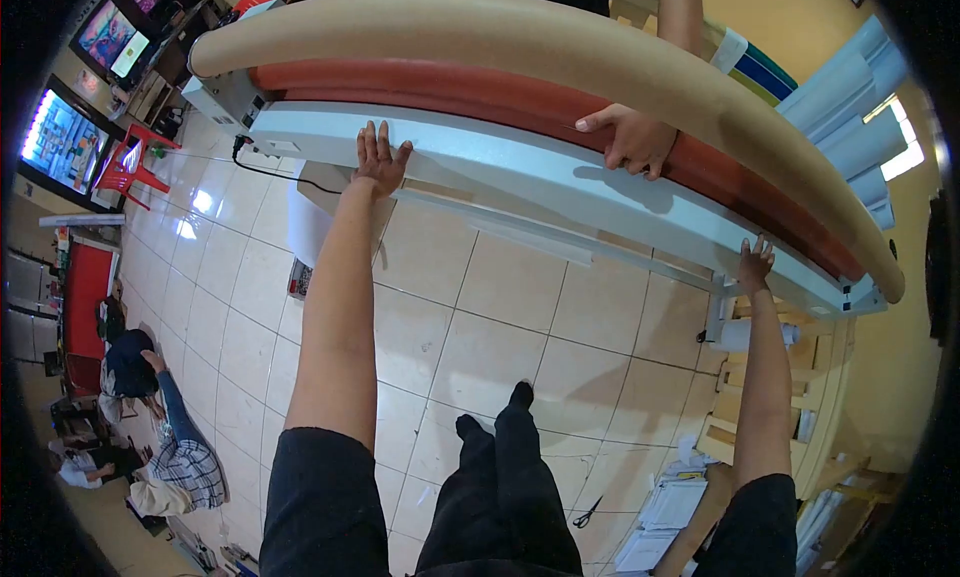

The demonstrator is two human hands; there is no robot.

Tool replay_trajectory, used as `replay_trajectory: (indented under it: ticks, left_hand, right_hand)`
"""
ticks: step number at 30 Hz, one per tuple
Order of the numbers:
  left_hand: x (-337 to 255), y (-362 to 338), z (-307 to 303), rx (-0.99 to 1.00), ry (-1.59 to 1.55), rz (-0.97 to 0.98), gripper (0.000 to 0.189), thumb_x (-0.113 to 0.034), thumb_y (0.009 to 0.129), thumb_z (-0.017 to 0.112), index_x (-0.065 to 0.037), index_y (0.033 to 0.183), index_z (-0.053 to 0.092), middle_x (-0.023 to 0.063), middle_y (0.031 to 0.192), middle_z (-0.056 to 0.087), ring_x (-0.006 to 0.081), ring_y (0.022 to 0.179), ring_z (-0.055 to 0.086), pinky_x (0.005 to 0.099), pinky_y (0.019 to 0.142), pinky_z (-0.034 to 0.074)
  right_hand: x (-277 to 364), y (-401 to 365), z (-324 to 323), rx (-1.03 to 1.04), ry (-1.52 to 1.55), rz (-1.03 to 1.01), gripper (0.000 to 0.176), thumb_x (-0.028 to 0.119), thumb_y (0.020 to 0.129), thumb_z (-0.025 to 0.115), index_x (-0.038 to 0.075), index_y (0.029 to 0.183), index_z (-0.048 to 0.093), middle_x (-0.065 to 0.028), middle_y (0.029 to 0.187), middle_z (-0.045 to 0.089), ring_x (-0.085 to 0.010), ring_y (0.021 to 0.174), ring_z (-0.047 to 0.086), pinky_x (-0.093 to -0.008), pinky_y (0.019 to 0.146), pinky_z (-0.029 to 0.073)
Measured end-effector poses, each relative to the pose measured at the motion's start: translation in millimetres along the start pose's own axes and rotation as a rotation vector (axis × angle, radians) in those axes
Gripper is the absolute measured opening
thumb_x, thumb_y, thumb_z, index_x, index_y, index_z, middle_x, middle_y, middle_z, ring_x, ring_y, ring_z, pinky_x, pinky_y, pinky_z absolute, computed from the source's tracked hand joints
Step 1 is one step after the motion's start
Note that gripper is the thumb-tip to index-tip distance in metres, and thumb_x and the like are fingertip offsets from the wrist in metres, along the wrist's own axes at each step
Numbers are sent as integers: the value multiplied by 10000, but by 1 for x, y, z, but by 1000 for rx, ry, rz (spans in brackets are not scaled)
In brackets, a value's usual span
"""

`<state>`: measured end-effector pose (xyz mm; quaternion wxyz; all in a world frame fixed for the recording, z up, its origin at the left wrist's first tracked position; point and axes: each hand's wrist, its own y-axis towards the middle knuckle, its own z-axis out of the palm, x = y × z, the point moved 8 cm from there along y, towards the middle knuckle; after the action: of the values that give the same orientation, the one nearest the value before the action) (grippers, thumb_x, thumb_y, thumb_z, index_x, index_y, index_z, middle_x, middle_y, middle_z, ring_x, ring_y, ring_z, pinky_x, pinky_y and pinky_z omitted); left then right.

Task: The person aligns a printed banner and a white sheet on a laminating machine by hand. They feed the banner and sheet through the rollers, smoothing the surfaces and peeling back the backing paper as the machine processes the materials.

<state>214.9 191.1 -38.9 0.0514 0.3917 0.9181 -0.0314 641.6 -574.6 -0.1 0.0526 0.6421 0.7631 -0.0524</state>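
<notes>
In front of me stands a wide roller machine, with a beige upper roller (480, 32), a red lower roller (420, 87) and a white front panel (480, 142). My left hand (380, 159) lies on the panel towards its left end, fingers spread over the top. Further right, my right hand (757, 265) rests on the same panel near its right end, fingers stretched out. Neither hand holds anything. Between my hands, a co-worker's hand (635, 142) reaches from behind beneath the beige roller and points leftward over the panel.
A black power cord (290, 180) hangs from the machine's left end. Scissors (587, 513) and stacked papers (672, 502) lie on the tiled floor. A red chair (135, 167) stands at left. People sit on the floor at lower left. Wooden slats (728, 427) are at right.
</notes>
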Motion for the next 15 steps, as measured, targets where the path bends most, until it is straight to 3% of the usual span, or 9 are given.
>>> replay_trajectory:
  ticks: [2, 4, 5, 7, 10, 13, 15]
  left_hand:
    - [1, 2, 4, 3, 13, 15, 872, -747, 933, 238, -224, 1581, -19, 36, 1649, -111, 244, 1518, -98, 584, 1173, 186]
    - [0, 2, 4, 6, -9, 3, 875, -754, 928, 240, -230, 1581, -18, 34, 1649, -109, 244, 1518, -95, 598, 1167, 188]
    - [0, 2, 4, 7, -16, -1, 877, -756, 926, 240, -233, 1581, -18, 33, 1649, -109, 244, 1518, -95, 602, 1165, 188]
    - [-2, 2, 4, -14, -28, 14, 877, -760, 924, 239, -238, 1581, -16, 31, 1649, -109, 243, 1519, -92, 609, 1161, 194]
    - [-6, -3, -5, -29, -39, 5, 875, -762, 923, 238, -241, 1581, -11, 33, 1649, -109, 243, 1519, -89, 605, 1160, 207]
    - [-29, -34, -51, 45, -248, -123, 873, -762, 923, 234, -241, 1580, -7, 30, 1649, -112, 240, 1519, -87, 616, 1155, 214]
    - [-30, -36, -53, 41, -259, -119, 871, -761, 924, 233, -242, 1580, -8, 28, 1648, -113, 241, 1519, -87, 621, 1154, 210]
  right_hand:
    - [-2, 1, -7, -34, 82, 43, 707, 527, 1014, 336, 21, 1505, 291, -210, 1576, 255, -418, 1447, 194, -520, 1176, 134]
    - [9, -5, -4, 197, -290, -62, 661, 485, 1043, 291, 45, 1533, 237, -259, 1584, 165, -444, 1461, 101, -547, 1164, 138]
    - [3, 2, 6, 198, -293, -65, 661, 485, 1043, 291, 45, 1533, 237, -259, 1584, 165, -444, 1461, 101, -547, 1164, 138]
    - [-29, 38, 46, 67, -181, -73, 682, 535, 1030, 288, 79, 1535, 253, -273, 1589, 122, -451, 1460, 96, -550, 1163, 123]
    - [0, 3, 2, 185, -89, -61, 737, 588, 1014, 274, 75, 1541, 230, -283, 1591, 95, -452, 1463, 77, -546, 1168, 91]
    - [-29, 31, 36, 46, 71, -34, 751, 605, 1010, 255, 85, 1550, 207, -285, 1591, 99, -440, 1469, 63, -536, 1173, 64]
    - [-34, 36, 41, 59, 59, -33, 764, 617, 1005, 259, 88, 1553, 201, -282, 1593, 96, -443, 1468, 61, -535, 1174, 64]
